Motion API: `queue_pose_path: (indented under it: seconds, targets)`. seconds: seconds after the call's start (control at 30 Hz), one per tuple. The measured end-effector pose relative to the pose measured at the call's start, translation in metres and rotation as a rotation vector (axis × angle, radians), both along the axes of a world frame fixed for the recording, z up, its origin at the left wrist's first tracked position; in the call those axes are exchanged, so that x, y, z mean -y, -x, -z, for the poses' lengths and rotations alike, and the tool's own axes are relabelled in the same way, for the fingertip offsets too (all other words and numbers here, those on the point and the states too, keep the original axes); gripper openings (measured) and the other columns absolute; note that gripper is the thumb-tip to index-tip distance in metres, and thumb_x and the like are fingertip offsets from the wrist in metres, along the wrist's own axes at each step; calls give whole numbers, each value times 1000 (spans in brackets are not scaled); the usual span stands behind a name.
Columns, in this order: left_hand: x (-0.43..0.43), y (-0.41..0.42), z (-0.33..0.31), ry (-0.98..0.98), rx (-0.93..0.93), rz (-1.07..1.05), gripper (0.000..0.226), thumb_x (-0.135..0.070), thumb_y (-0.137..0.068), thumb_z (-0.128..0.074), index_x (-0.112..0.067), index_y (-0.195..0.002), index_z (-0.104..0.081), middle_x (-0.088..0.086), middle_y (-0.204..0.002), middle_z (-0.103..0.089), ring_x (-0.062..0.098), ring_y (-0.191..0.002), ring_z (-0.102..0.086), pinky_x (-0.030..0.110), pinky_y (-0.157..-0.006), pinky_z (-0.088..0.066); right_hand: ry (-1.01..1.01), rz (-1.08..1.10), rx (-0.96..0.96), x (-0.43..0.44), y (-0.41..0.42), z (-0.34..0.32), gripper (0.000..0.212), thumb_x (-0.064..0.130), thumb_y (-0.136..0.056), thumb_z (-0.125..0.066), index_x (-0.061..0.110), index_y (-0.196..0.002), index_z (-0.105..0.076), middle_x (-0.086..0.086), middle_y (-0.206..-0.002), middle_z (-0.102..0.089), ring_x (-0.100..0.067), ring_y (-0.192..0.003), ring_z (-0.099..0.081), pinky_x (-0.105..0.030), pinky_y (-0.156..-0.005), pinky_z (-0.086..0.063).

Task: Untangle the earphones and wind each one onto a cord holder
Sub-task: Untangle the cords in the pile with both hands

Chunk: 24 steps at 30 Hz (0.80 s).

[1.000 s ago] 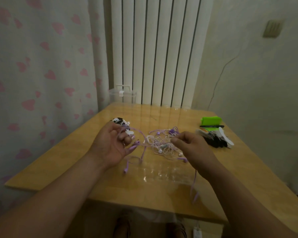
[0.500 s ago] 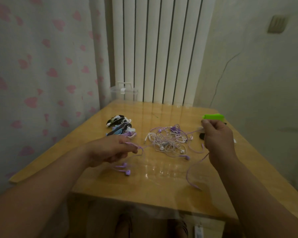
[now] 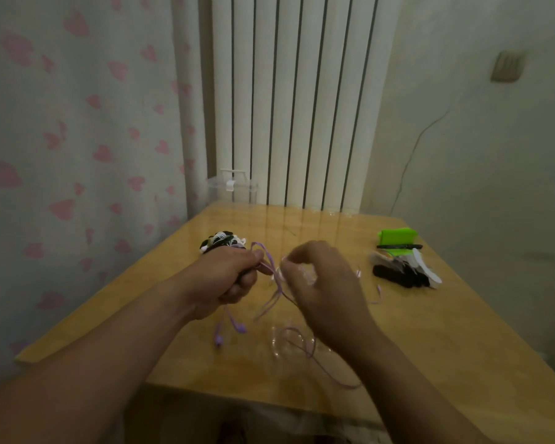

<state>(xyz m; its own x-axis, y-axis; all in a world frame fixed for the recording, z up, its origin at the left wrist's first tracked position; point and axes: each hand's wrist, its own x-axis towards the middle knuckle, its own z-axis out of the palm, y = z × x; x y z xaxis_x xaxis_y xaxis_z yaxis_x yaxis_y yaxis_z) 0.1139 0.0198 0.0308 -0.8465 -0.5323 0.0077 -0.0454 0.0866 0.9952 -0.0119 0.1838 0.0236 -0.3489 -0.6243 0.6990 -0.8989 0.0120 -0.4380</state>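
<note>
My left hand [image 3: 228, 280] grips a purple earphone cord [image 3: 271, 299] in a fist above the wooden table [image 3: 430, 341]. Its two purple earbuds [image 3: 229, 330] dangle below the fist. My right hand [image 3: 324, 293] pinches the same cord close to the left hand, and hides the tangled pile of white and purple earphones behind it. A loose length of the purple cord [image 3: 305, 346] loops on the table under my right wrist. Wound earphones on holders [image 3: 221, 241] lie just behind my left hand.
Spare black and white cord holders [image 3: 404, 272] lie at the right with a black pen [image 3: 399, 247] and a green case [image 3: 396, 236]. A clear plastic box [image 3: 233, 190] stands at the table's far edge before a white radiator. A heart-patterned curtain hangs on the left.
My right hand has swung back from the far right to meet the left hand at the middle. My left hand has risen and closed into a fist on the purple cord.
</note>
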Motion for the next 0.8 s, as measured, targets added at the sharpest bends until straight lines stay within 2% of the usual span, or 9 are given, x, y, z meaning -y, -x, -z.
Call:
queue_pose_path:
  seconds: [0.13,0.23,0.3,0.4,0.47,0.53,0.67,0.73,0.8]
  targets:
    - [-10,7,0,31,-5,-31,36,-30,-111,-45,-14,-83,-61,2,-57,-44,12,-44,-28,26,-46,-18,-58,-35,-7,18,-5,14,11,38,-99,-64,30,-107,-63,17,-103,-57,-4,-100,-54,-30,-85,-49]
    - [-17,8,2,75,23,-61,42,-31,-112,-46,-12,-76,-56,-2,-49,-45,10,-41,-30,23,-44,-22,-78,12,-15,24,1,20,10,35,-99,-67,26,-102,-63,14,-98,-56,-7,-93,-54,-32,-79,-49]
    - [-17,8,5,113,43,-37,37,-33,-110,-49,-9,-85,-63,-2,-53,-46,11,-44,-30,25,-45,-23,-117,10,32,23,7,17,9,32,-100,-66,24,-96,-63,12,-94,-59,-8,-87,-56,-30,-73,-48]
    - [-4,3,6,278,128,-37,33,-35,-105,-60,-3,-99,-68,-3,-57,-40,11,-50,-29,28,-49,-23,-132,36,390,15,23,9,12,25,-101,-60,20,-91,-64,6,-87,-67,-7,-83,-63,-25,-74,-51]
    - [6,0,4,278,144,-61,32,-36,-103,-64,-10,-85,-64,-4,-58,-36,11,-51,-28,28,-49,-21,-18,-50,823,11,36,6,13,17,-99,-62,9,-93,-70,-7,-95,-74,-19,-92,-70,-41,-88,-59]
    - [9,1,4,129,69,-88,38,-30,-105,-59,-18,-71,-48,-6,-56,-33,11,-49,-22,28,-49,-14,117,-160,1137,9,44,3,16,9,-100,-59,2,-94,-73,-17,-105,-76,-25,-101,-73,-42,-91,-59]
    - [23,8,13,-218,-107,-318,40,-19,-102,-54,-25,-67,-36,-6,-53,-25,9,-41,-18,29,-48,-8,539,-349,1665,8,60,-6,26,9,-102,-43,7,-81,-58,-10,-91,-77,-25,-96,-72,-40,-96,-52]
    - [34,6,18,-301,-161,-426,39,-17,-101,-53,-24,-67,-36,-5,-53,-25,9,-39,-19,23,-43,-12,748,-406,1798,3,78,-10,29,9,-103,-36,12,-77,-48,-6,-77,-65,-22,-82,-66,-42,-87,-56]
    - [42,0,20,-374,-201,-506,37,-16,-98,-53,-24,-66,-37,-5,-52,-24,9,-38,-19,16,-38,-19,876,-421,1829,-4,97,-10,29,5,-102,-32,14,-77,-42,-2,-67,-47,-16,-60,-51,-31,-59,-56]
